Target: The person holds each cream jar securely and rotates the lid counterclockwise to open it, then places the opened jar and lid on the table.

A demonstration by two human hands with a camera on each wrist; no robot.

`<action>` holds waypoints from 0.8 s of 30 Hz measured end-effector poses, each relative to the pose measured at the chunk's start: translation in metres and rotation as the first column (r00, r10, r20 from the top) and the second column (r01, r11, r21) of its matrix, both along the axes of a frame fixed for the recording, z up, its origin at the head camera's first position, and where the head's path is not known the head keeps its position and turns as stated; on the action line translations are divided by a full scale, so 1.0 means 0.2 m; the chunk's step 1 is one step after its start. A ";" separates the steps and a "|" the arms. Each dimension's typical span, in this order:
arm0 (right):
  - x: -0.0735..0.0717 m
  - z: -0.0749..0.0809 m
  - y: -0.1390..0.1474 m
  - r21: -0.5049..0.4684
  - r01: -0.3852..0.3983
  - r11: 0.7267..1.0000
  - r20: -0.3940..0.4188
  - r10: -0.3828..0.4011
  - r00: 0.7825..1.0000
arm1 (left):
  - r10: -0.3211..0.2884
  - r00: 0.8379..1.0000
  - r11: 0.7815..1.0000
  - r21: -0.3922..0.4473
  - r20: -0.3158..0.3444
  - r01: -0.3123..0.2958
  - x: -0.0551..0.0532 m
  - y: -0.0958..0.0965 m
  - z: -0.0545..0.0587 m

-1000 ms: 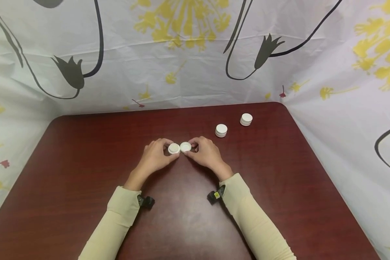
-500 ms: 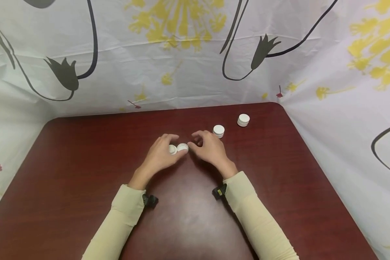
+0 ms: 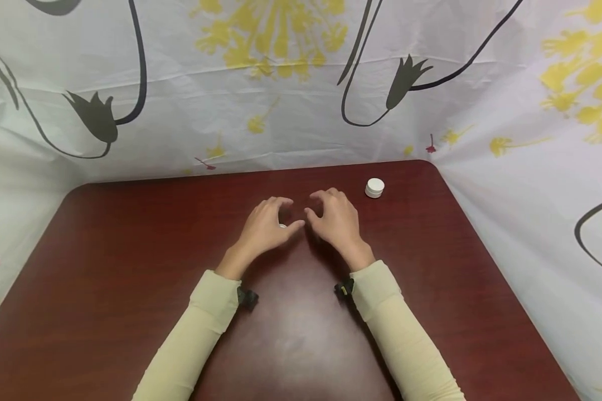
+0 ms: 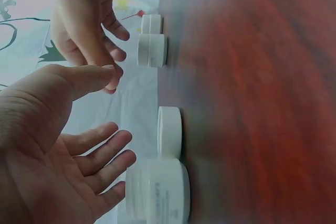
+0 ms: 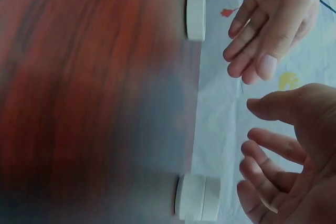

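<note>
One small white jar (image 4: 170,192) is standing with its top off on the counter (image 3: 105,267), and a white lid (image 4: 170,132) is lying just beside it, maybe touching. We are guessing that the jar is light and hard, with smooth sides that could be a bit slippery. We are thinking it is not easy to break, but we cannot tell how full it is. For a good hold, we are picking its wide lower side, with the thumb across from the fingers. For the lid, we are choosing the edge, since it is so low and flat.

The left hand (image 3: 265,227) is hanging close to the jar and the lid, its fingers spread and holding nothing. The right hand (image 3: 337,224) is hanging near a nearer closed jar (image 4: 151,51), and its fingers are spread too, bending a little and pinching nothing. Farther back, another closed jar (image 3: 374,188) is standing near the counter's edge. Behind it all, we are seeing a white cloth (image 3: 291,145) with yellow and gray flowers.
</note>
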State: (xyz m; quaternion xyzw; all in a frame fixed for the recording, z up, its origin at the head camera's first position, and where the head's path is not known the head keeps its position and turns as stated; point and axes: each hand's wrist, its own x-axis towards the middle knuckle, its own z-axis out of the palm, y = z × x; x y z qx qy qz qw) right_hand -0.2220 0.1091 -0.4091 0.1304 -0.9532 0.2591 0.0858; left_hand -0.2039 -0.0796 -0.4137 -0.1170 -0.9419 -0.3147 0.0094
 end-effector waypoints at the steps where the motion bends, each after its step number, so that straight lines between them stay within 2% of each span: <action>1: 0.00 0.00 0.01 0.011 0.010 1.000 -0.014 -0.010 1.000 | -0.003 1.000 1.000 -0.004 0.005 0.003 -0.01 0.01 0.00; 7: -0.04 -0.02 0.05 0.061 0.081 0.995 -0.067 -0.077 0.995 | -0.028 0.999 0.999 -0.017 0.043 0.029 -0.05 0.06 -0.01; 11: -0.06 -0.03 0.07 0.051 0.116 0.992 -0.079 -0.111 0.991 | -0.042 0.998 0.999 -0.008 0.050 0.042 -0.07 0.09 -0.03; 16: -0.07 -0.05 0.09 0.026 0.129 0.991 -0.035 -0.129 0.991 | -0.034 0.998 0.999 0.016 0.053 0.033 -0.08 0.10 -0.04; 24: -0.07 -0.06 0.11 0.048 0.143 0.989 0.039 -0.145 0.989 | -0.048 0.998 0.999 -0.006 0.047 0.048 -0.08 0.11 -0.04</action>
